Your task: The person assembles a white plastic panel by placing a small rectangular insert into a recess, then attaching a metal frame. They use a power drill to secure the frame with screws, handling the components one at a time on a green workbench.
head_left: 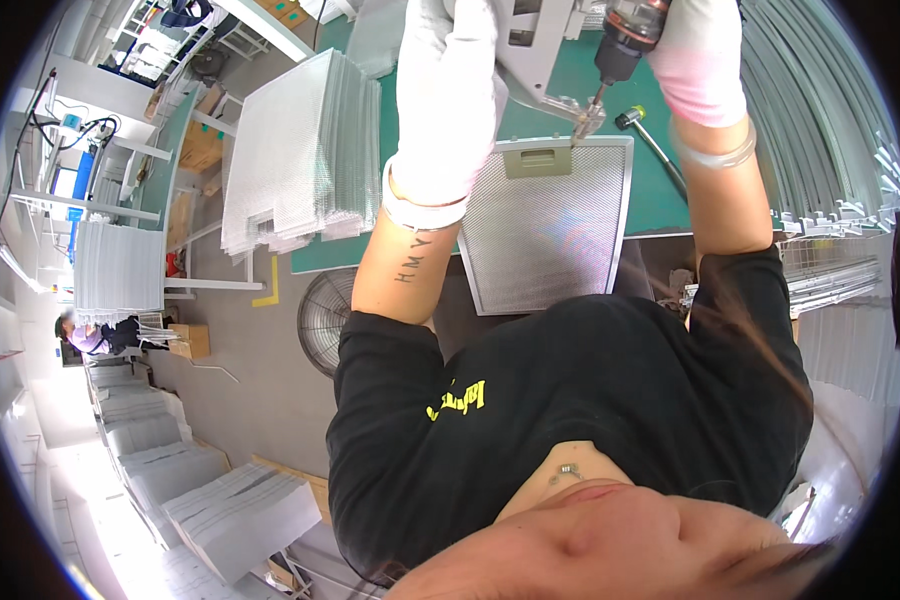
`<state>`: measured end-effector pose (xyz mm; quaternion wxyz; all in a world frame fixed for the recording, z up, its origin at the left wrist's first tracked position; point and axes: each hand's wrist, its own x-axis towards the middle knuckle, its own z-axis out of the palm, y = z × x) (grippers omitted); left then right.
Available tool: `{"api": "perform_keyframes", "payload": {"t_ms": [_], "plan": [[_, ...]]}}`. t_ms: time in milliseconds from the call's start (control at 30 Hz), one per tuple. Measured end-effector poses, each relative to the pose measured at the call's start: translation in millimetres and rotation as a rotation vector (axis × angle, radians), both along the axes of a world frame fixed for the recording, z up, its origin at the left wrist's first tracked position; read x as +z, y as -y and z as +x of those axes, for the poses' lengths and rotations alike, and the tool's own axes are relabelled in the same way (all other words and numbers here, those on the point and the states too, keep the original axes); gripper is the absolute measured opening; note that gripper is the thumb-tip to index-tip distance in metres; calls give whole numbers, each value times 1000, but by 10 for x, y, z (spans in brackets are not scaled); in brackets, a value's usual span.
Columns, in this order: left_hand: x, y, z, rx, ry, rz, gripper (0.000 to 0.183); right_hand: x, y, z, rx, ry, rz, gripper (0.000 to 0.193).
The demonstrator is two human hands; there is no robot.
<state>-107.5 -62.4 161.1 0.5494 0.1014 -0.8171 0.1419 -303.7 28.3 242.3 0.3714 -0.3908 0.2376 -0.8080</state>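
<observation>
My left hand [442, 95], in a white glove, reaches to the top edge beside a grey metal fixture [532, 50]. Its fingertips are cut off, so its grip is hidden. My right hand [703, 62], also white-gloved, is closed around a dark power screwdriver [632, 38]. The driver's bit points down at a small clamp-like tip [587, 118] of the fixture. Under that tip lies a framed metal mesh filter panel [550, 230] with an olive-grey handle plate [537, 164] along its far edge. The panel overhangs the table's near edge, toward my body.
A green-topped table [345, 248] carries a tall stack of mesh sheets [285, 150] on the left. A small mallet [652, 140] lies right of the panel. Rows of metal frames [820, 110] crowd the right side. A floor fan [327, 322] stands below the table edge.
</observation>
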Motion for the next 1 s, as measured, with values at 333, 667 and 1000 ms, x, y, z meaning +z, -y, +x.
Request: {"api": "perform_keyframes", "payload": {"t_ms": [333,667,1000], "plan": [[341,-303,-150,-954,-241,1191,46,41,-39,7,-48,-31,0,31],[-25,-352,-129,-455,-246,910,41,163,-45,347,-212,84,0,27],[-78,-49,-29,-139,-38,246,41,-50,-22,-80,120,-98,-19,38]]}}
